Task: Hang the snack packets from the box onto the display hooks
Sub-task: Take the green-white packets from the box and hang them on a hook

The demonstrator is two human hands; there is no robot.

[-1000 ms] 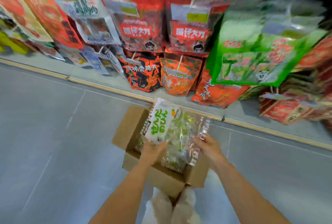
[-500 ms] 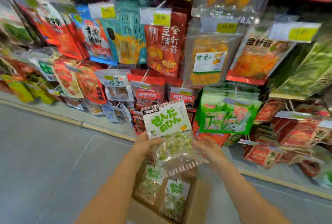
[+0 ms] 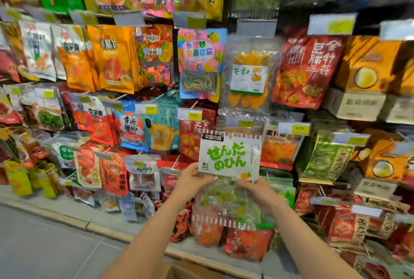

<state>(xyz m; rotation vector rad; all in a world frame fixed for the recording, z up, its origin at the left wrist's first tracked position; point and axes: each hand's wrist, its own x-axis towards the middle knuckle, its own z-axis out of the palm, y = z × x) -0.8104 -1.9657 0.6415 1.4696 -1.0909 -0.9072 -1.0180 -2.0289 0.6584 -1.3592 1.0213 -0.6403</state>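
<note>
I hold a clear snack packet point(image 3: 228, 157) with a white label and green lettering upright in front of the display wall. My left hand point(image 3: 191, 180) grips its left edge and my right hand point(image 3: 257, 189) grips its right side, just below the label. The packet's top reaches up to the yellow price tags point(image 3: 245, 123) at the hook ends. Only the top flap of the cardboard box point(image 3: 186, 269) shows at the bottom edge, between my forearms.
The wall is packed with hanging snack bags on hooks: orange bags point(image 3: 112, 54) at upper left, a clear mango bag point(image 3: 246, 77) above the packet, green bags point(image 3: 327, 157) to the right. A grey base ledge point(image 3: 89, 216) runs below, and grey floor point(image 3: 44, 252) lies at lower left.
Both hands have lifted the packet out of the box and up to the middle rows of the display. My view has tilted up, so the box has nearly left the frame.
</note>
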